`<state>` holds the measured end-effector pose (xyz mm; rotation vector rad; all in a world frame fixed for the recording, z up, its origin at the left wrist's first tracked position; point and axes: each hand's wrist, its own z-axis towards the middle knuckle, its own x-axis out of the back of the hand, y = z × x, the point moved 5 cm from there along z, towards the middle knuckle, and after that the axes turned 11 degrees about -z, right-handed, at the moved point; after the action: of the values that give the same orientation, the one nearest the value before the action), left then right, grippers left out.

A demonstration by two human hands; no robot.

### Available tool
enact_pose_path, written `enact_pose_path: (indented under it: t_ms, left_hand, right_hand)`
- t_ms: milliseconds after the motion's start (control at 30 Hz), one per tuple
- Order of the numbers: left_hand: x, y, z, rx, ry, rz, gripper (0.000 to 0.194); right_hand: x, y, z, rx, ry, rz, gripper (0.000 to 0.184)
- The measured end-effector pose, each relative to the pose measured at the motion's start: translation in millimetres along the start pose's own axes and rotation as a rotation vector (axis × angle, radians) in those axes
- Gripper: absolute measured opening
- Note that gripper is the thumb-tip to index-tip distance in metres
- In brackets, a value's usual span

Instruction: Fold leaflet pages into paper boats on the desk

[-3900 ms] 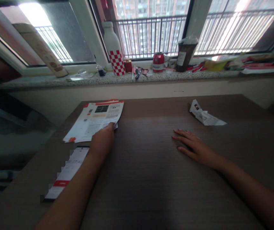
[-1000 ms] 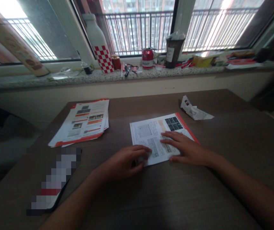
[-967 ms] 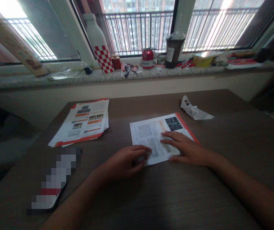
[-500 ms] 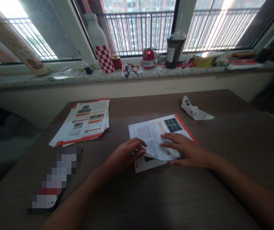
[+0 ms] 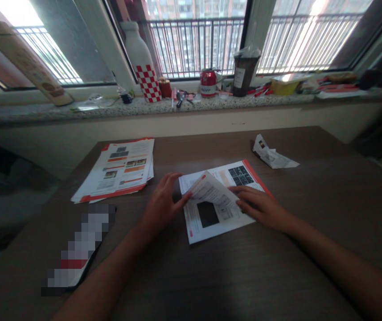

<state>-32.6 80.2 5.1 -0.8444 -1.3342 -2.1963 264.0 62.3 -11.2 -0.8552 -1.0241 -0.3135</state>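
A printed paper sheet (image 5: 207, 232) with a red edge lies at a slant on the table before me. Its top leaf is turned up from the near left corner, making a pointed flap (image 5: 207, 187) that bends across the page. My left hand (image 5: 164, 200) is at the sheet's left edge, thumb apart from the fingers, thumb tip by the flap and fingertips near the far left corner. Over the right part of the sheet, my right hand (image 5: 260, 207) rests its stretched fingers on the fold side of the flap.
A folded paper shape (image 5: 273, 156) lies at the far right of the brown table (image 5: 244, 276). To the left are a stack of printed sheets (image 5: 120, 167) and a pixelated phone-like object (image 5: 80, 249). A bottle (image 5: 147, 82), can (image 5: 208, 83) and cup (image 5: 242, 76) stand on the windowsill.
The near left corner of the top leaf has gone up and away, uncovering a dark picture below. My left hand has moved left and farther out, its fingers opening; the right hand has shifted slightly.
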Motion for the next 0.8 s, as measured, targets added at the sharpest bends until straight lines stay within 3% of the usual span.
enact_pose_path:
  t_ms: [67, 233, 500, 800]
  left_hand:
    - [-0.4, -15, 1, 0.072, 0.038, 0.111, 0.052]
    - [-7.8, -38, 0, 0.187, -0.035, 0.273, 0.072]
    - [-9.6, -35, -2, 0.252, -0.094, 0.278, 0.074]
    - [-9.5, -39, -5, 0.185, -0.057, 0.238, 0.069]
  right_hand:
    - [2, 4, 3, -0.037, 0.048, 0.031, 0.023]
    - [9, 14, 5, -0.122, 0.208, 0.02, 0.023]
    - [15, 28, 0, -0.197, 0.279, -0.12, 0.021]
    - [12, 40, 0, -0.241, 0.261, -0.236, 0.029]
